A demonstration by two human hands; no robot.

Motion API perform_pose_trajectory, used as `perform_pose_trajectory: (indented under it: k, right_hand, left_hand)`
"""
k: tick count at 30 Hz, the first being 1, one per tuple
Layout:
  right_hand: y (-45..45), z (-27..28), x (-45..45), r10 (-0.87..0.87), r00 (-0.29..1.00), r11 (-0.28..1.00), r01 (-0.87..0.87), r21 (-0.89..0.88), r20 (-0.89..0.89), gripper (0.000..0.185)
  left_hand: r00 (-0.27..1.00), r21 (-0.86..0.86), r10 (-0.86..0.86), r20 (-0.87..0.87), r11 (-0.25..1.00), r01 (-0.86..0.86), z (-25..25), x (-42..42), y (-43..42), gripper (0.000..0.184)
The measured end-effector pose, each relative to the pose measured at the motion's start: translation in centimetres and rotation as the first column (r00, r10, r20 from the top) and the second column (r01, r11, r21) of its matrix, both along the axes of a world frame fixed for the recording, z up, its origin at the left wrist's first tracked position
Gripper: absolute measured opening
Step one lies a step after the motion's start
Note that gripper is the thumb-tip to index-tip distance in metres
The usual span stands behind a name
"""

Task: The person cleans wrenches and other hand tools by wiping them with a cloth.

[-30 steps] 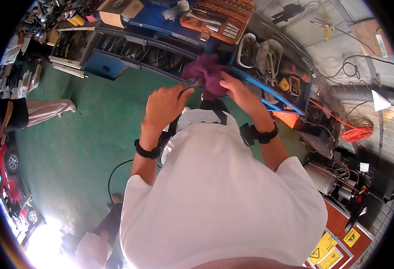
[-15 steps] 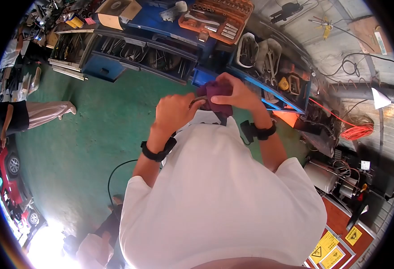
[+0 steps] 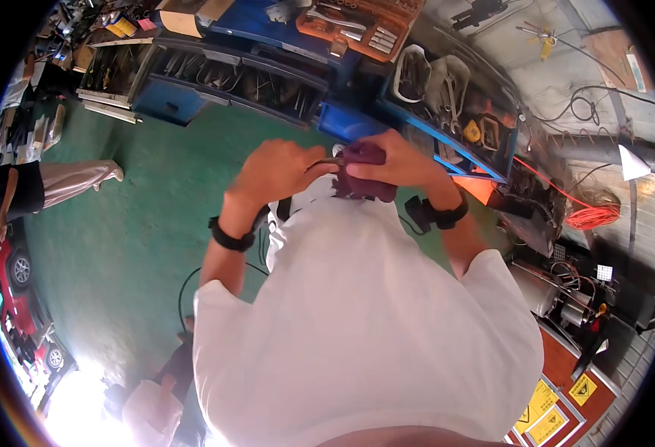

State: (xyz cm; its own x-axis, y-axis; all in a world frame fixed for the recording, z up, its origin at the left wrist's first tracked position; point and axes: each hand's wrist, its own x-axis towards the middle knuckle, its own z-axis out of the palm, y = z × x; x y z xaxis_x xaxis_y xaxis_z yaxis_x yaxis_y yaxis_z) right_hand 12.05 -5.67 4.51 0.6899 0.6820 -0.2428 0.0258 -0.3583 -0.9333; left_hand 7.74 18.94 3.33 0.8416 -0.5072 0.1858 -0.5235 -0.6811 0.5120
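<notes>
My right hand [image 3: 400, 159] is closed round a dark purple cloth [image 3: 366, 170], thumb on top, in front of my chest. Part of the cloth hangs down over my white shirt. My left hand [image 3: 281, 173] pinches a thin, metal-looking piece [image 3: 332, 161] between thumb and fingers. That piece reaches across to the cloth's left edge, where the cloth covers its far end. Its exact kind does not show. Both wrists wear black bands.
Ahead stands a blue tool cabinet with an open drawer [image 3: 346, 121] and an orange socket set [image 3: 357, 28] on top. Wrenches [image 3: 450, 104] lie at the right. People stand at the left and lower left. A black cable [image 3: 182, 290] runs along the green floor.
My left hand has shifted outward and slightly up, its elbow further left. The cloth has come a little lower, and my right hand has tilted round it. The view has shifted slightly.
</notes>
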Motion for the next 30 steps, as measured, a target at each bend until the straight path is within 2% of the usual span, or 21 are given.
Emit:
perform_pose_trajectory:
  k: [2,3,5,9,11,12,13,14,15,16,17,18,19,20,21,23,25,26,28,29,30]
  right_hand:
    - [-0.3,1.8,0.3,0.176,0.977,0.975,-0.156,-0.159,0.123,0.05]
    - [-0.2,2.8,0.4,0.174,0.977,0.976,-0.154,-0.155,0.122,0.05]
    - [-0.2,4.4,0.6,0.294,0.947,0.931,-0.254,-0.263,0.127,0.05]
    - [-1.0,4.5,0.9,0.383,0.896,0.896,-0.302,-0.325,0.224,0.046]
    - [-1.8,4.4,1.1,0.446,0.819,0.846,-0.254,-0.469,0.362,0.039]
    - [-2.8,4.7,1.4,0.443,0.82,0.848,-0.253,-0.465,0.362,0.039]
    - [-4.5,5.1,2.0,0.194,0.969,0.911,-0.12,-0.394,0.154,0.036]
    - [-6.1,5.3,2.6,-0.071,0.994,0.933,0.036,-0.357,-0.085,0.034]
    - [-7.8,4.3,3.0,-0.072,0.994,0.935,0.037,-0.354,-0.087,0.034]
    - [-9.6,2.5,3.2,-0.212,0.975,0.964,0.22,-0.149,0.064,0.035]
    - [-10.6,1.0,3.2,-0.37,0.911,0.929,0.361,0.082,0.179,0.036]
    - [-10.0,0.2,2.6,-0.37,0.912,0.929,0.361,0.081,0.178,0.036]
    - [-8.6,-0.5,1.8,-0.554,0.833,0.812,0.539,0.221,0.002,0.039]
    - [-7.3,-1.1,1.2,-0.68,0.707,0.637,0.701,0.321,-0.194,0.041]
    - [-6.2,-1.8,0.8,-0.603,0.76,0.667,0.647,0.371,-0.241,0.044]
    - [-3.0,-1.2,-0.1,-0.47,0.782,0.626,0.622,0.47,-0.409,0.044]
    - [-0.7,-0.8,0.1,-0.303,0.88,0.69,0.467,0.553,-0.366,0.046]
    - [0.5,-0.2,0.0,-0.31,0.879,0.689,0.47,0.551,-0.362,0.046]
    - [2.7,1.1,-0.3,-0.338,0.937,0.804,0.338,0.489,-0.092,0.047]
    - [3.3,1.1,-0.2,-0.339,0.937,0.804,0.337,0.489,-0.089,0.047]
    - [3.8,1.1,-0.2,-0.414,0.907,0.813,0.404,0.418,-0.073,0.045]
  left_hand:
    - [0.997,0.015,-0.069,-0.017,0.998,0.069,1.4,0.2,0.2,0.031]
    - [0.996,0.045,-0.084,-0.028,0.995,0.085,2.0,0.1,0.2,0.03]
    - [0.993,0.078,-0.11,-0.035,0.991,0.113,2.8,0.2,0.2,0.03]
    - [0.98,0.137,-0.124,-0.153,0.98,0.145,3.3,0.1,-0.2,0.035]
    - [0.976,0.171,-0.126,-0.176,0.973,0.156,3.2,0.2,0.6,0.034]
    - [0.989,0.07,-0.076,-0.129,0.994,0.086,2.8,0.2,2.2,0.034]
    - [0.996,-0.033,-0.019,-0.085,0.999,0.016,2.7,0.3,3.6,0.034]
    - [0.996,-0.026,-0.018,-0.084,1.0,0.016,3.2,0.3,4.8,0.034]
    - [0.973,-0.056,0.119,-0.197,0.99,-0.132,4.2,0.3,5.8,0.033]
    - [0.918,-0.071,0.248,-0.311,0.957,-0.282,4.8,0.2,6.2,0.034]
    - [0.916,-0.072,0.25,-0.313,0.956,-0.285,4.9,0.0,6.1,0.034]
    - [0.916,-0.095,0.244,-0.319,0.953,-0.287,5.0,0.0,5.8,0.033]
    - [0.917,-0.118,0.236,-0.322,0.951,-0.286,5.1,0.0,5.5,0.032]
    - [0.919,-0.118,0.231,-0.318,0.953,-0.281,4.9,0.2,5.0,0.032]
    - [0.941,-0.151,0.194,-0.279,0.958,-0.243,4.5,0.4,4.2,0.031]
    - [0.961,-0.182,0.148,-0.235,0.964,-0.193,3.9,0.7,2.9,0.031]
    - [0.967,-0.177,0.158,-0.2,0.965,-0.194,3.6,0.9,1.4,0.031]
    - [0.969,-0.183,0.15,-0.197,0.965,-0.187,3.5,1.0,0.7,0.031]
    - [0.979,-0.202,0.188,-0.074,0.959,-0.199,3.4,1.0,-0.4,0.027]
    - [0.98,-0.204,0.187,-0.072,0.959,-0.198,3.2,1.0,-0.8,0.027]
    - [0.975,-0.143,0.219,-0.031,0.965,-0.221,3.1,1.0,-1.1,0.025]
